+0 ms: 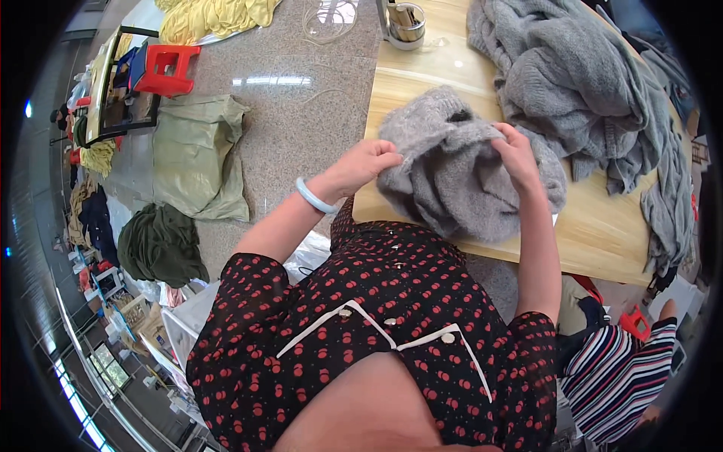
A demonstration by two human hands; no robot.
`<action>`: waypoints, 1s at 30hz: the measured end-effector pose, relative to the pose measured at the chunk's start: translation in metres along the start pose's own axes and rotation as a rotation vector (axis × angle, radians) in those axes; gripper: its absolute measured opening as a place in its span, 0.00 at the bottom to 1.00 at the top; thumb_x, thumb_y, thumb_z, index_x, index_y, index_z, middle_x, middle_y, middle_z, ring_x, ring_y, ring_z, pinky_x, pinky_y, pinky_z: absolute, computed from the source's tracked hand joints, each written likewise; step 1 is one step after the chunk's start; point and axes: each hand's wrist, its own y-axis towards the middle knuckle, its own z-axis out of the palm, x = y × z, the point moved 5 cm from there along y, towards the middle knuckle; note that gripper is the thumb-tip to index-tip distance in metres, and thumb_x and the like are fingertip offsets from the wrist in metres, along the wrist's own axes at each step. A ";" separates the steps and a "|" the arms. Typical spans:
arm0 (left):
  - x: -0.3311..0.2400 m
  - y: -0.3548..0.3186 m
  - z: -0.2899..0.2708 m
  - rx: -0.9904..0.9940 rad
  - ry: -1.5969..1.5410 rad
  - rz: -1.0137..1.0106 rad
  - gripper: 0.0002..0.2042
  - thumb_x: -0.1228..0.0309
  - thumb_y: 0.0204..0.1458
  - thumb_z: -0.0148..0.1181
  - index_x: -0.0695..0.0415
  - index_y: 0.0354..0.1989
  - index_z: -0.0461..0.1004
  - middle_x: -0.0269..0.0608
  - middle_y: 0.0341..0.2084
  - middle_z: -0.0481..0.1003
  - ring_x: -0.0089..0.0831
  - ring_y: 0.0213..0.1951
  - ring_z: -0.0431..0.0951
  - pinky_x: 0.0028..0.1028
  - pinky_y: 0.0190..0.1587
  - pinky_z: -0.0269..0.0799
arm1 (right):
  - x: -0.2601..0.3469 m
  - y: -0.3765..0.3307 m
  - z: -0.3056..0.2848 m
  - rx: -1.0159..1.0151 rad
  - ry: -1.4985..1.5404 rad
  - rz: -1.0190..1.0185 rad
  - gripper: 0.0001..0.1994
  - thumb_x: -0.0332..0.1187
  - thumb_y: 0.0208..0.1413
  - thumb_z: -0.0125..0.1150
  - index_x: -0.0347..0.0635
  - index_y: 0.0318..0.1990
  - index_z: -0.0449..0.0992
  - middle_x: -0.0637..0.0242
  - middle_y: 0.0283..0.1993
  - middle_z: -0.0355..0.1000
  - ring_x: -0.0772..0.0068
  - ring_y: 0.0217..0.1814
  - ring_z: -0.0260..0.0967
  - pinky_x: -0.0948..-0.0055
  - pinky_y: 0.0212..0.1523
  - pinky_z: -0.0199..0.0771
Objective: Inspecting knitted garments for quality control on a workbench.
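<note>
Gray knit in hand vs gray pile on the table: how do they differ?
The knit is held up by the left grip and right grip; the pile lies unheld.
The knit is a smaller bundle; the pile spreads wider.
The knit is nearer the wearer; the pile lies farther back and right.
Both are gray and rumpled.

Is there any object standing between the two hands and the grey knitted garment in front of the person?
Nothing visible does: the left hand and right hand both pinch the grey knitted garment directly. The larger grey pile lies farther right, not between.
</note>
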 end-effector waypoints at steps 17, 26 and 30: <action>-0.051 0.000 0.024 -0.041 -0.206 0.282 0.05 0.72 0.48 0.54 0.60 0.29 0.71 0.27 0.23 0.69 0.14 0.27 0.66 0.16 0.32 0.63 | 0.082 -0.056 0.073 -0.028 -0.378 -0.508 0.12 0.32 0.46 0.56 0.36 0.39 0.72 0.59 0.23 0.71 0.77 0.23 0.67 0.77 0.26 0.65; -0.047 0.004 0.025 -0.091 -0.253 0.320 0.04 0.73 0.49 0.53 0.60 0.30 0.71 0.27 0.24 0.70 0.15 0.27 0.66 0.17 0.31 0.63 | 0.081 -0.050 0.076 -0.077 -0.375 -0.538 0.08 0.31 0.45 0.53 0.38 0.32 0.73 0.53 0.24 0.70 0.55 0.27 0.70 0.65 0.28 0.69; -0.045 -0.002 0.029 -0.307 0.035 0.433 0.04 0.75 0.48 0.53 0.62 0.29 0.70 0.32 0.22 0.70 0.16 0.25 0.68 0.19 0.27 0.63 | 0.080 -0.049 0.081 -0.207 -0.507 -0.624 0.05 0.30 0.45 0.53 0.40 0.28 0.72 0.55 0.21 0.69 0.55 0.23 0.69 0.63 0.25 0.68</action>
